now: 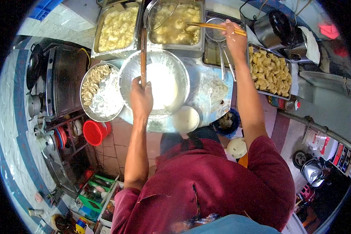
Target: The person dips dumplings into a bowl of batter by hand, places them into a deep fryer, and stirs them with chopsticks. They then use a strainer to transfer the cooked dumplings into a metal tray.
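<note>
My left hand (142,97) is closed round the wooden handle (143,58) of a wire strainer (160,15). The handle crosses over a large metal bowl of white batter (162,84), and the strainer's mesh is over the right-hand fryer (176,23), where battered pieces lie in oil. My right hand (235,39) holds long wooden chopsticks (210,26), whose tips reach over that same fryer. Left of it, another fryer (119,29) is full of pale frying pieces. A metal bowl (101,93) at the left holds raw pieces and white flour.
Fried pieces fill a tray (270,72) at the right. Ladles (224,60) rest on a dark pan beside the right fryer. A small white bowl (186,119) stands at the table's near edge. A red basin (95,132) and a blue bucket (228,121) are lower down.
</note>
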Motion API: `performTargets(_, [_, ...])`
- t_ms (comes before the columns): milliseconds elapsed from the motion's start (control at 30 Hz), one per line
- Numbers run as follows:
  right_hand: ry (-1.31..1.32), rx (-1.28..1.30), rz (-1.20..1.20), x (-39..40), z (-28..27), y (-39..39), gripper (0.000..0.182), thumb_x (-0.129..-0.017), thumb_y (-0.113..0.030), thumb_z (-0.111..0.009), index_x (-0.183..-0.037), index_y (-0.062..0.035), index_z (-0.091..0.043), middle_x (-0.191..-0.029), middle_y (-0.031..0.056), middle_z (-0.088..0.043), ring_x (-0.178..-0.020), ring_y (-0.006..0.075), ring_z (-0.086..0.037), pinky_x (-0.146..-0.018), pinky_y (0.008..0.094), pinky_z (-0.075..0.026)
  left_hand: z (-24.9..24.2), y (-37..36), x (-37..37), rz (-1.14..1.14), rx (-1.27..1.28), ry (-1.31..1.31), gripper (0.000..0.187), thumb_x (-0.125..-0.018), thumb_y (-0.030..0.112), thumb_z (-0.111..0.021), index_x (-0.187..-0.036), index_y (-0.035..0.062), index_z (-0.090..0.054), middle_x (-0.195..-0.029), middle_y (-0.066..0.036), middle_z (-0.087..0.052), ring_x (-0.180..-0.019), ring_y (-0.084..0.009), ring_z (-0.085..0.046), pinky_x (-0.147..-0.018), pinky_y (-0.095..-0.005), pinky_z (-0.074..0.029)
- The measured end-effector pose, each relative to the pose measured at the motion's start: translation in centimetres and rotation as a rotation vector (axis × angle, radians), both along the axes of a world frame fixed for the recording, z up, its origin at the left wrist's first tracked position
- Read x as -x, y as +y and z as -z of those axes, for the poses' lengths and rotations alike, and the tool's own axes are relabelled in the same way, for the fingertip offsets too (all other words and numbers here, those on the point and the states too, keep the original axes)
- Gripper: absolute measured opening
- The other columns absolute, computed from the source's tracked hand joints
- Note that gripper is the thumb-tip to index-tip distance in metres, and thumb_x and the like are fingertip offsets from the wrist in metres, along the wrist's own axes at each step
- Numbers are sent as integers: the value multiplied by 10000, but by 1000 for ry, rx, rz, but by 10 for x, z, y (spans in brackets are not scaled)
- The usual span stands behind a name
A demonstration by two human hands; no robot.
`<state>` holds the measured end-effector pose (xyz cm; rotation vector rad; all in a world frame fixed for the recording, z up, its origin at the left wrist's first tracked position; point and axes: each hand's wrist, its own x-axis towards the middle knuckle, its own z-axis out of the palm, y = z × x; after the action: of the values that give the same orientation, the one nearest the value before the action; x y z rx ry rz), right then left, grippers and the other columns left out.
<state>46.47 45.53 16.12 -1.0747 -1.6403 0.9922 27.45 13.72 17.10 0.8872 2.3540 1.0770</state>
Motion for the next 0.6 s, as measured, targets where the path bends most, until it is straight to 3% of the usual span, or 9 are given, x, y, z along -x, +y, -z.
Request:
performTargets(133, [-114, 85, -19, -7, -20, -14, 318, -992, -300, -599, -947, -19, -741, -755, 6, -681, -636, 82, -564, -608, 250, -448, -6, 2, -3, -17, 21, -31, 353, -947, 146, -582, -1234, -48, -514, -772, -229, -642, -705, -332, -650, -670, -429, -486])
performTargets(233, [-268, -16, -62, -10, -21, -19, 303, -987, -286, -603, -959, -21, -745, -764, 6, -696, -626, 87, -562, -615, 247, -460, -7, 2, -4, -21, 18, -42, 344, -949, 148, -580, -1226, -46, -516, -763, -230, -641, -697, -333, -652, -658, -431, -483])
performTargets(333, [-219, 15, -76, -2, 1, -18, 319, -952, -310, -568, -929, -54, -757, -886, 104, -759, -793, 229, -718, -750, 331, -543, 0, 0, -2, 0, 6, -10, 333, -951, 148, -578, -1217, -43, -516, -764, -236, -642, -697, -335, -655, -650, -434, -480])
performTargets(533, [-272, 212, -66, 24, 59, -23, 328, -959, -328, -552, -925, -64, -744, -716, 93, -713, -698, 223, -695, -687, 342, -519, 0, -1, -5, 4, 21, -26, 329, -954, 149, -582, -1210, -43, -510, -764, -241, -641, -699, -333, -656, -645, -436, -476])
performTargets(600, [-141, 254, -51, 32, 79, -30, 320, -954, -320, -570, -916, -45, -730, -656, 86, -677, -615, 192, -646, -641, 338, -494, -3, -3, -4, -6, 50, -58, 345, -963, 154, -583, -1235, -44, -507, -794, -216, -641, -704, -294, -635, -649, -418, -475])
